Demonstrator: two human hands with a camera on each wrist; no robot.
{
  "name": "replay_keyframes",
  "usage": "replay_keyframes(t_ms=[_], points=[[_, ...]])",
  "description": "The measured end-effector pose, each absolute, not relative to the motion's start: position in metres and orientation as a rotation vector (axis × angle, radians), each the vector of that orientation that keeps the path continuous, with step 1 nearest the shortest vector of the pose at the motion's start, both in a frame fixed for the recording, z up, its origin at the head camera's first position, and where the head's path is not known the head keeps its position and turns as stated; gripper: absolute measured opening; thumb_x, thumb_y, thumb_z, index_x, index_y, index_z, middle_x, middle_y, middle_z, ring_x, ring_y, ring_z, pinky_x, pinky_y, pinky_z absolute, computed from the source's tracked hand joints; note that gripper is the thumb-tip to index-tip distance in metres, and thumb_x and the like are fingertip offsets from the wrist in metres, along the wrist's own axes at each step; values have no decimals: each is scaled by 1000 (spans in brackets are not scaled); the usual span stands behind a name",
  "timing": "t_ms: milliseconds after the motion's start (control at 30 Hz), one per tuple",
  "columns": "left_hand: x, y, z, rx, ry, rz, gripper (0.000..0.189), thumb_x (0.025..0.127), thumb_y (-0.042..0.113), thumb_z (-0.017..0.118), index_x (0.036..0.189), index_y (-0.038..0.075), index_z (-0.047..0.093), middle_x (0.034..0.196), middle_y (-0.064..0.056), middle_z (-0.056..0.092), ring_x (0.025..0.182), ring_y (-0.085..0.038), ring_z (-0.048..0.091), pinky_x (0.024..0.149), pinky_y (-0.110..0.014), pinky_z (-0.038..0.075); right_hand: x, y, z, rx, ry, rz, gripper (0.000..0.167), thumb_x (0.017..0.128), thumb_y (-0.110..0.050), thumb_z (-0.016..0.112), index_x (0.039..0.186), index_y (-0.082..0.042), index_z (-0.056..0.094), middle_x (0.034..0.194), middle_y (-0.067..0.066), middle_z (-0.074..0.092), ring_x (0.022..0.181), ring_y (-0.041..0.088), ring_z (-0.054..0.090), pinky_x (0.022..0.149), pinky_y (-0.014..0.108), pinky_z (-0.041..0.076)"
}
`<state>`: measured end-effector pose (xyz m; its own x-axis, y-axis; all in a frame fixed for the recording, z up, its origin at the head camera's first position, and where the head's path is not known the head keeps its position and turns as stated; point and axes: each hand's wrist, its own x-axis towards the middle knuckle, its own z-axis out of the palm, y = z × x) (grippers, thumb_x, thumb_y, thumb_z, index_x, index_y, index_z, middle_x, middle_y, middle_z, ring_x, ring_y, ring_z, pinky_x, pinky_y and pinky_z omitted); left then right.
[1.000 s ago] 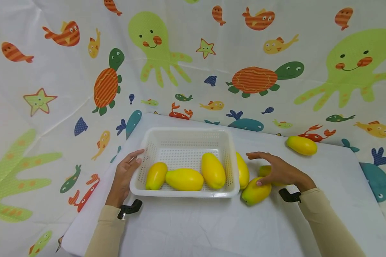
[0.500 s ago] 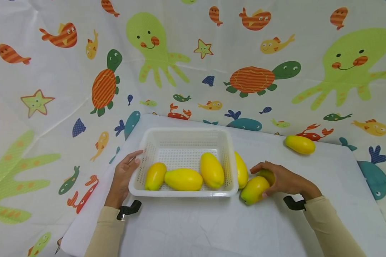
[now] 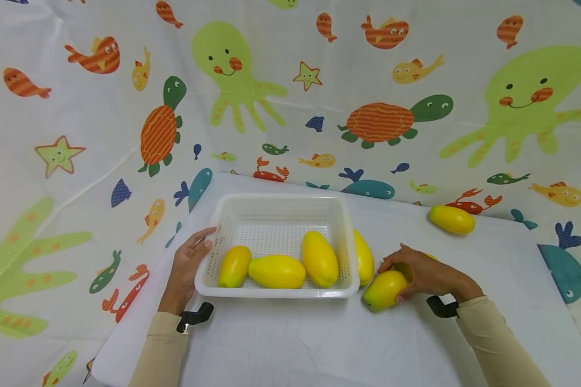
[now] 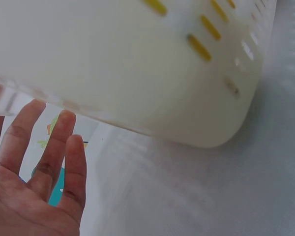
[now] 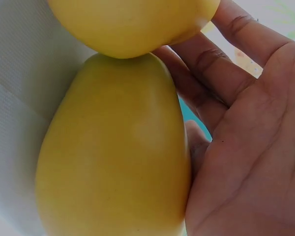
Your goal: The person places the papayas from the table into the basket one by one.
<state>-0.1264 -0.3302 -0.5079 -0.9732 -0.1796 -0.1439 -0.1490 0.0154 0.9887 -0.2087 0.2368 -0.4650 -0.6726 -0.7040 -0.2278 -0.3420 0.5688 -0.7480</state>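
Observation:
A white perforated plastic basket [image 3: 276, 293] holds three yellow mangoes, one of them a long mango [image 3: 277, 271] lying sideways. My left hand [image 3: 186, 271] is at its left wall; in the left wrist view the straight fingers [image 4: 73, 167] reach to the rim. Right of the basket, my right hand [image 3: 428, 274] grips a green-tipped mango [image 3: 383, 293], thumb on the near side and fingers on the far side. Another mango [image 5: 113, 157] lies under that hand, by the palm, mostly hidden from the head view.
One mango [image 3: 364, 258] leans close along the basket's right wall. Farther off, a single mango [image 3: 451, 219] lies near the back edge of the white-covered table [image 3: 319, 344]. Behind hangs a cloth [image 3: 281, 64] printed with sea animals.
My right hand has lowered, and its fingers have drawn in round the green-tipped mango. The mango behind it now shows past the back of the hand. My left hand stays at the basket.

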Motion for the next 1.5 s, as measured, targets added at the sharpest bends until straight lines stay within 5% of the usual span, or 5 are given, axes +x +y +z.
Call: replay_keyframes(t_ms=[267, 700, 867, 1033, 1500], points=[[-126, -331, -508, 363, -2217, -2170, 61, 102, 53, 65, 157, 29, 51, 169, 3, 45, 137, -19, 63, 98, -33, 61, -207, 245, -455, -776, 2252, -988, 55, 74, -23, 98, 123, -26, 73, 138, 6, 71, 156, 64, 15, 120, 85, -5], [-127, -329, -507, 387, -2218, -2170, 62, 103, 51, 65, 158, 26, 51, 170, 2, 43, 146, -30, 56, 101, -32, 59, -217, 246, -423, -845, 2281, -1097, 55, 76, -22, 96, 125, -28, 73, 134, 4, 73, 154, 68, 13, 114, 91, -1], [-127, -329, -506, 375, -2212, -2181, 62, 103, 51, 65, 158, 26, 50, 171, 2, 42, 147, -30, 55, 102, -32, 59, -224, 238, -408, -890, 2370, -1054, 54, 78, -25, 95, 127, -31, 72, 131, -3, 74, 149, 55, 40, 115, 88, 19], [-128, -329, -506, 379, -2224, -2166, 62, 103, 52, 65, 158, 27, 50, 170, 2, 43, 146, -31, 56, 101, -33, 59, -231, 226, -395, -873, 2455, -991, 54, 78, -32, 95, 127, -36, 72, 128, -10, 74, 124, 24, 61, 110, 65, 45], [-127, -329, -507, 363, -2217, -2172, 62, 103, 52, 65, 158, 27, 51, 170, 2, 44, 145, -33, 56, 101, -35, 60, -260, 187, -385, -943, 2456, -1105, 61, 77, -28, 98, 132, -24, 69, 130, -2, 71, 124, 26, 61, 117, 69, 44]])
